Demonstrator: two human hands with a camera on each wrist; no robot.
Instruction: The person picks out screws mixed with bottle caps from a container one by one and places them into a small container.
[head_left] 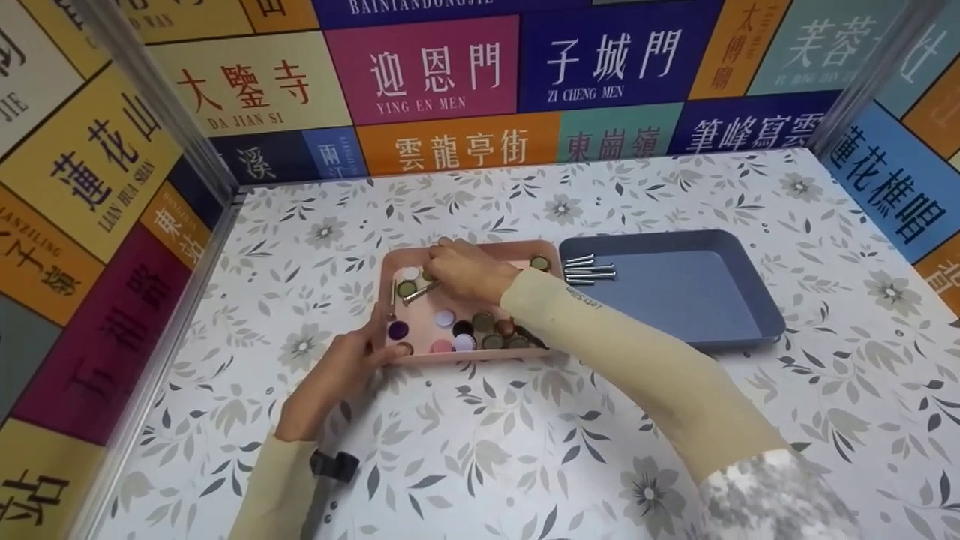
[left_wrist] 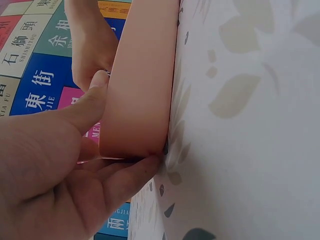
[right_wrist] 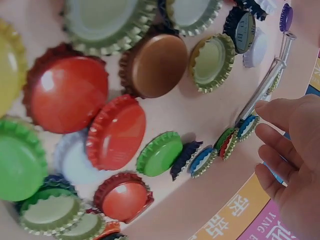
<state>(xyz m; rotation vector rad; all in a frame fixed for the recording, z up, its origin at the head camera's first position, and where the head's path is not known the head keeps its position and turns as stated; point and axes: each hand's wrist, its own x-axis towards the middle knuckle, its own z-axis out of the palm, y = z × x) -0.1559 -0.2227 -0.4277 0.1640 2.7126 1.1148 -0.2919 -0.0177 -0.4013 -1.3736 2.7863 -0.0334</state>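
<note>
In the head view, a pink tray (head_left: 480, 358) holds many bottle caps (head_left: 483, 322) and a couple of screws. My left hand (head_left: 346, 360) grips its near-left corner; in the left wrist view the thumb lies at the rim and the fingers curl under the corner. Inside the tray's far-left part, my right hand (head_left: 466, 268) pinches the end of a silver screw (head_left: 418, 292), whose head points toward the left wall. A second screw (head_left: 393, 298) lies along that wall. The right wrist view has the screw shank (right_wrist: 260, 92) against the fingertips; their far side is hidden.
Touching the pink tray on the right is a blue-grey tray (head_left: 694, 300), with several screws (head_left: 589, 270) lying at its left end. Both trays stand on a flower-patterned tabletop (head_left: 450, 450). Panels with Chinese lettering (head_left: 442, 71) wall off the back and sides.
</note>
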